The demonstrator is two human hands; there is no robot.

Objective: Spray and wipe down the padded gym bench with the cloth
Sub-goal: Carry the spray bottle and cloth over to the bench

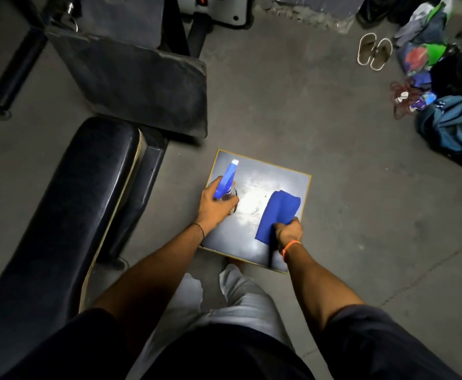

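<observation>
A black padded gym bench [60, 215] runs along the left of the view, from the lower left up toward the centre. To its right stands a small square grey stool [265, 185] with a yellow rim. My left hand [214, 205] grips a spray bottle with a blue trigger head [225, 178] over the stool's left side. My right hand [288, 231] pinches the near end of a blue cloth [276, 212] that lies across the stool's right side.
A second dusty black pad [142, 83] and machine frame parts stand behind the bench. A pile of bags and clothes [449, 86] and a pair of sandals [375, 52] lie on the grey floor at the upper right. My legs fill the bottom centre.
</observation>
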